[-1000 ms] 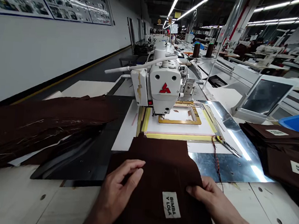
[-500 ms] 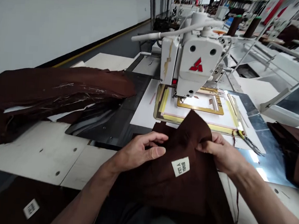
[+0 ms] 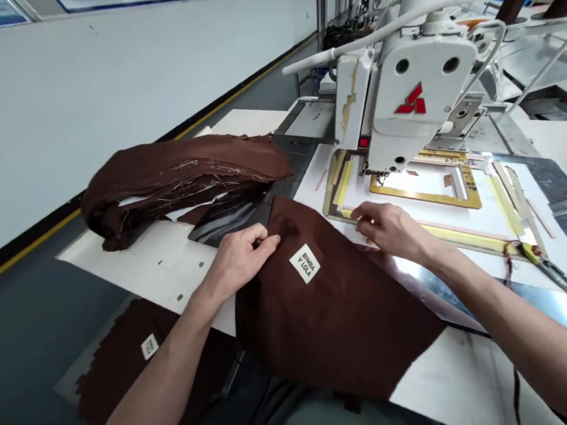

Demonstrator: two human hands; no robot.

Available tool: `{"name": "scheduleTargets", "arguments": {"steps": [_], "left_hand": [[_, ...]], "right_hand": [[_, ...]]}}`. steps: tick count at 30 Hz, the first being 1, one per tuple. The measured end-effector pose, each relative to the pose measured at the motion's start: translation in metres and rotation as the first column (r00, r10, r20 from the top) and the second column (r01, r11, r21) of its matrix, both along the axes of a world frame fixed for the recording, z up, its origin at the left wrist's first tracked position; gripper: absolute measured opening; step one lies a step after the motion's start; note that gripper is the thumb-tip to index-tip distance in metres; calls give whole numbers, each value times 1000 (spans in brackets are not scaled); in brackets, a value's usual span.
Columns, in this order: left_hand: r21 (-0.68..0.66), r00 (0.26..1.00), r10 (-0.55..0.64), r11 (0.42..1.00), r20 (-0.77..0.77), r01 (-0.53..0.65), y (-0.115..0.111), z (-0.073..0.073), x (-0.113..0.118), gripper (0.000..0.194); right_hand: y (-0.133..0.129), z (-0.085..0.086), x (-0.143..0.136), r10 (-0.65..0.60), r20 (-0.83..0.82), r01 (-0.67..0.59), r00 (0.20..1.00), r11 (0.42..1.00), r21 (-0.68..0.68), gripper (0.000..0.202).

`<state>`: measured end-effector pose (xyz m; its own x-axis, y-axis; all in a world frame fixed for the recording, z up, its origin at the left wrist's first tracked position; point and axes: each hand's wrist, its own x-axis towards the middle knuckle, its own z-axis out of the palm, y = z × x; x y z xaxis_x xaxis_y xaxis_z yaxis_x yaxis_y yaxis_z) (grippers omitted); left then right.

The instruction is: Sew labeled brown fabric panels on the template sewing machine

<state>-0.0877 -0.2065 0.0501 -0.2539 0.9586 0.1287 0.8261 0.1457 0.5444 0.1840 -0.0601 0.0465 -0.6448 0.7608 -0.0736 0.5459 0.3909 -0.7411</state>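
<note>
A brown fabric piece [image 3: 344,310] with a white "BIMBA Y LOLA" label [image 3: 305,263] lies over the table's front edge and my lap. At its upper left edge, my left hand [image 3: 242,258] is closed, pinching the cloth between thumb and fingers. My right hand [image 3: 386,229] is off the fabric, its fingers loosely bent and apart, with nothing visible in them. Its fingertips are at the front left edge of a yellow-taped clamp frame [image 3: 430,233], and I cannot tell whether they touch it. Behind stands a white sewing machine head [image 3: 418,85] over a gold inner frame [image 3: 426,198].
A heap of brown fabric [image 3: 192,171] lies at left on the table. Below it hangs another labelled brown piece [image 3: 121,364]. Yellow-handled thread snips [image 3: 551,269] lie at right beside the clamp frame. A wall [image 3: 151,75] runs along the left.
My right hand has let go of the fabric and moved up to the clamp frame. The left hand now grips the cloth, which is spread flatter. The view has turned left.
</note>
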Motion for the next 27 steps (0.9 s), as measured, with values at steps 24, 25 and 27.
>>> {"name": "scheduleTargets", "arguments": {"steps": [24,25,27], "left_hand": [[-51,716,-641,754,-276,655,-16,-30,36,61],[-97,698,-656,745,-288,660,-19,-35,38,68],[-103,707,-628,767,-326,634,-21,-45,42,68]], "right_hand": [[-125,-37,84,142,160,-203,977,856,476,21],[-132,-33,81,112,97,-145,989,868,474,21],[-149,-27,72,25,-47,-4,999,918,397,23]]}}
